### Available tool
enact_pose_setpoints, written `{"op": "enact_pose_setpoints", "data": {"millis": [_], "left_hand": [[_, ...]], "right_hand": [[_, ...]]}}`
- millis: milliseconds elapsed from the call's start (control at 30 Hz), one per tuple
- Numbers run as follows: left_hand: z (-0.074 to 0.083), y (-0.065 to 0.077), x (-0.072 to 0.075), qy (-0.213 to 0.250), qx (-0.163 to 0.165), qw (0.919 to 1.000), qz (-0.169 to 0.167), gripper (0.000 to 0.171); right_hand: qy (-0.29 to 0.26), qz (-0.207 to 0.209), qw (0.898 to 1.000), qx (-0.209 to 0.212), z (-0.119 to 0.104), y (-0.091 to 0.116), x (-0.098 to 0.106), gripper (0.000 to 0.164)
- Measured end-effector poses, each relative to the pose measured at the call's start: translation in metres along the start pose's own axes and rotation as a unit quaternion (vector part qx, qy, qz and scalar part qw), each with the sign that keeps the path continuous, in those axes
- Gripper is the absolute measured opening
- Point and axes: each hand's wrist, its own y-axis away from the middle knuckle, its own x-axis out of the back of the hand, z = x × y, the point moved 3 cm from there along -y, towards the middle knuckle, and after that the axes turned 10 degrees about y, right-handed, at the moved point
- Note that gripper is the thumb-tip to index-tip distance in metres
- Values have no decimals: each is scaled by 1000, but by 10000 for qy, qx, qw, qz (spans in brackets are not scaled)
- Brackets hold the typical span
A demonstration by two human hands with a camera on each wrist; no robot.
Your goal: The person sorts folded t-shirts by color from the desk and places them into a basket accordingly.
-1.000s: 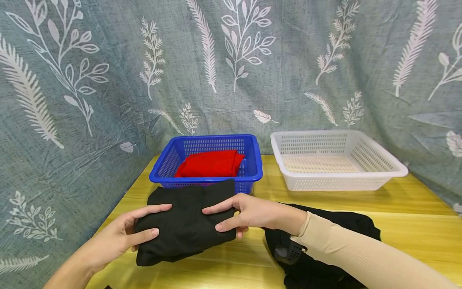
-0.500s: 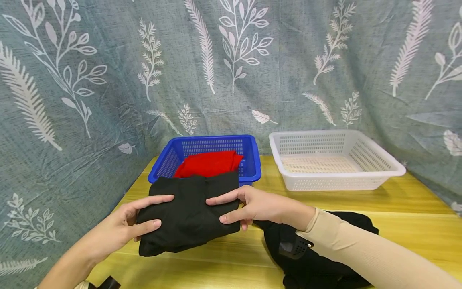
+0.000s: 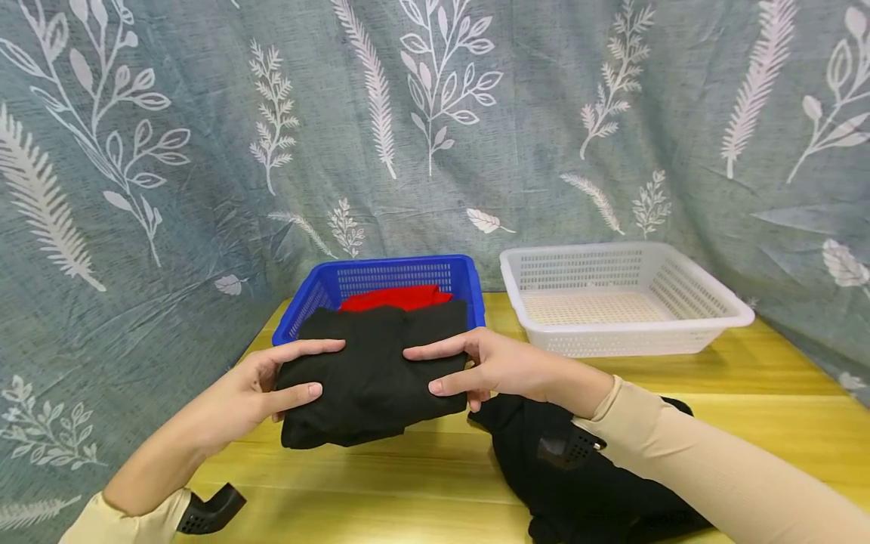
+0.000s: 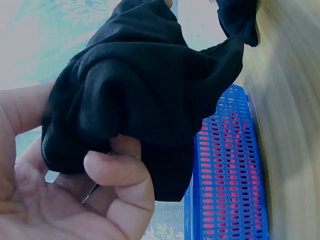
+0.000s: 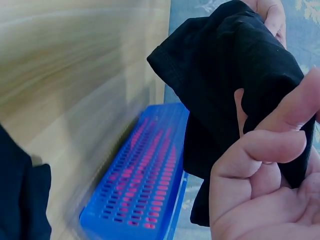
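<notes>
Between both hands is a folded black garment (image 3: 374,378), raised over the table and overlapping the near rim of the blue basket (image 3: 469,283) in the head view. My left hand (image 3: 261,385) grips its left edge, thumb and index finger on the upper face. The right hand (image 3: 485,366) pinches the opposite edge the same way. Loose folds of the black cloth (image 4: 145,90) hang past the fingers in the left wrist view. Inside the basket lies a folded red cloth (image 3: 401,298), partly hidden by the garment.
To the right of the blue basket stands a white basket (image 3: 625,329) with nothing in it. A second black garment (image 3: 578,483) lies crumpled under the right forearm on the wood-grained table (image 3: 381,499). A leaf-patterned curtain (image 3: 435,204) hangs behind.
Both hands have carried the folded black garment up and forward, a little to the right, so it now covers the basket's near rim and part of the red cloth.
</notes>
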Motion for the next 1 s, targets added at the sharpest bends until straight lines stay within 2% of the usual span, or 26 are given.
{"op": "enact_pose_setpoints", "data": {"millis": [200, 367, 467, 567, 700, 1000], "left_hand": [[5, -22, -4, 75, 136, 9999, -63, 52], [9, -44, -10, 489, 221, 9981, -314, 56], [11, -57, -12, 474, 109, 9980, -391, 56], [13, -70, -14, 174, -31, 9992, -355, 54], [15, -87, -18, -3, -18, 9994, -341, 53], [26, -131, -36, 513, -154, 9964, -652, 53]], "right_hand": [[169, 259, 9995, 0, 8, 6, 17, 56], [68, 323, 9994, -84, 17, 11, 31, 56], [-13, 361, 9993, -67, 21, 14, 40, 57], [12, 466, 9989, -67, 27, 17, 50, 56], [151, 672, 9974, -194, 35, 22, 65, 56], [332, 940, 9943, -376, 51, 40, 97, 59]]}}
